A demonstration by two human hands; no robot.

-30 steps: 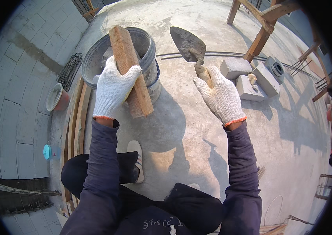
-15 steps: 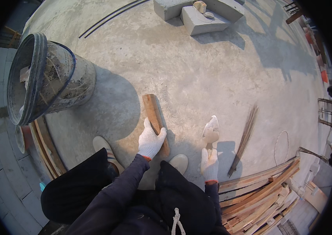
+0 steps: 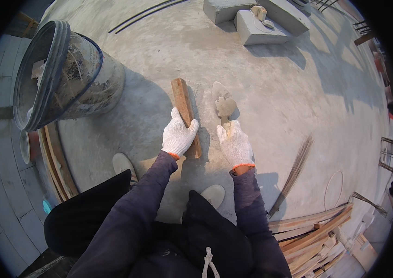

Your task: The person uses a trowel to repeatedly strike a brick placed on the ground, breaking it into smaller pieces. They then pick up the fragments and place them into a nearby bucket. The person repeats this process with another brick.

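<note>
My left hand [image 3: 179, 134], in a white knit glove with an orange cuff, is closed around a short wooden block [image 3: 183, 101]. The block lies lengthwise on the concrete floor, its far end pointing away from me. Gloved the same way, my right hand [image 3: 236, 145] grips the handle of a trowel [image 3: 221, 91], a little right of the block. Its pointed blade faces away from me and carries a lump of wet grey mortar [image 3: 226, 106]. Most of the handle is hidden by my fingers.
A mortar-crusted bucket [image 3: 92, 83] stands at the left, with wooden boards [image 3: 57, 157] beside it. Grey concrete blocks [image 3: 263, 32] lie at the far side. A bundle of thin wires [image 3: 293, 176] and a pile of timber strips [image 3: 312, 236] are at the right. My shoes flank the work.
My right hand has moved forward and left with the mortar-laden trowel, closer to the block. My left hand and the block have shifted slightly farther from me. The view has moved a little.
</note>
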